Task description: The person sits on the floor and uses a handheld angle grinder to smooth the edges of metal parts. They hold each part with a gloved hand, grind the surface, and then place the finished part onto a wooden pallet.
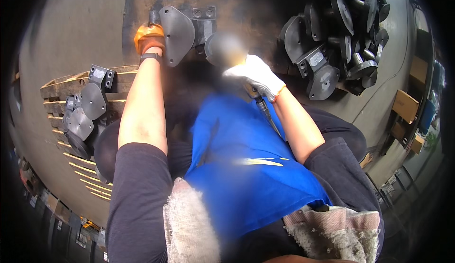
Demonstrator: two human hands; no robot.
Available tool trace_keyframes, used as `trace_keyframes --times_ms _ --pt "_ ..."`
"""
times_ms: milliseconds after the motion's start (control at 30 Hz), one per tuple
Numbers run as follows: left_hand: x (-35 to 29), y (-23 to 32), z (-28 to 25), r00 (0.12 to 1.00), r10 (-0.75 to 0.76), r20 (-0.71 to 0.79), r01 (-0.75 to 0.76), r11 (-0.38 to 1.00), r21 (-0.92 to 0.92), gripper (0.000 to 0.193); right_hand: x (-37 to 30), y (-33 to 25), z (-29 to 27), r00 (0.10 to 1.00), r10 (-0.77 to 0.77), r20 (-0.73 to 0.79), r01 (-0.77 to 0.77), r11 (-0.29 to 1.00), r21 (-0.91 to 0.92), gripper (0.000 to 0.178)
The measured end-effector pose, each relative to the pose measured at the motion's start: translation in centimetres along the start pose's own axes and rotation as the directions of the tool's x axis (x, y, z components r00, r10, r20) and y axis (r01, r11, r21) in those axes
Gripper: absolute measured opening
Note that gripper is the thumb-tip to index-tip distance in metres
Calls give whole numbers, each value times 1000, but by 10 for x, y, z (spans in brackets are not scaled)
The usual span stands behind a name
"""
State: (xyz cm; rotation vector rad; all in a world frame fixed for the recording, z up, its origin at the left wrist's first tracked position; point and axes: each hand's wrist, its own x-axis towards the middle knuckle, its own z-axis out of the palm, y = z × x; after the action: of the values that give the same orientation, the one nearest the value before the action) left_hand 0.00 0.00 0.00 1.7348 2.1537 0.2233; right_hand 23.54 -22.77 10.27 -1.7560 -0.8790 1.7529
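A dark grey metal bracket (176, 36) with rounded plates and a drilled block lies in front of me on a stained brown work surface (246, 7). My left hand (150, 39), in an orange glove, is closed around the short round stub at the bracket's left end. In a white glove, my right hand (259, 77) is closed on a hand-held air tool (250, 91), whose hose fitting shows below the palm. The tool's front end is by the bracket's right plate (215, 49); a blurred smear hides it, so I cannot tell whether they touch.
Many similar brackets (327, 35) are heaped at the right of the work surface. More brackets (90, 104) lie on a wooden pallet (125, 78) to my left. A blue apron (246, 168) covers my lap. Cardboard boxes (405, 105) stand at the far right.
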Motion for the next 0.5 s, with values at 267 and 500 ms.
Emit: trace_keyframes --times_ms 267,500 --pt "-2 5 -21 1000 -29 4 29 998 -50 62 15 -27 7 996 69 48 -78 970 230 25" --pt "-2 0 -16 999 -31 5 32 999 -34 70 3 -20 14 994 92 67 -113 877 468 18"
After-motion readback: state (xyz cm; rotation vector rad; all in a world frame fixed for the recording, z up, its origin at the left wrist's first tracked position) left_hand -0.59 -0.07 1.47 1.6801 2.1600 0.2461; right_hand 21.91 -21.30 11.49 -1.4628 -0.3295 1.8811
